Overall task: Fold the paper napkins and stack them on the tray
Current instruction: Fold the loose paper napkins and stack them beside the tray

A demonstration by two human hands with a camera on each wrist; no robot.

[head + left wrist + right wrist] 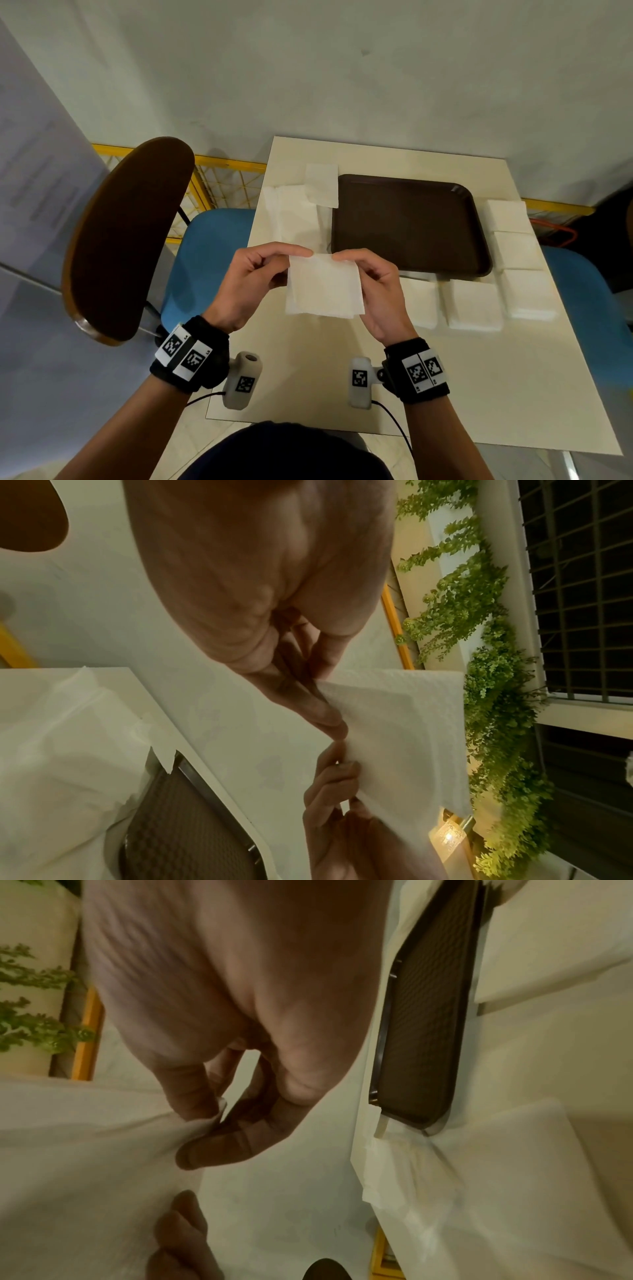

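Note:
A white paper napkin (323,286) hangs in the air above the table's near half, folded to a rough square. My left hand (260,274) pinches its top left edge and my right hand (368,281) pinches its top right edge. The left wrist view shows the napkin (404,737) held between fingertips (334,727) of both hands. In the right wrist view my thumb and forefinger (202,1104) pinch the napkin (85,1150). The dark brown tray (409,222) lies empty beyond my hands.
Unfolded napkins (294,216) lie left of the tray, a smaller folded one (322,185) on top. Folded napkins (474,305) line the table (308,377) in front of and right of the tray. A brown chair back (126,236) and blue seat (205,260) stand left.

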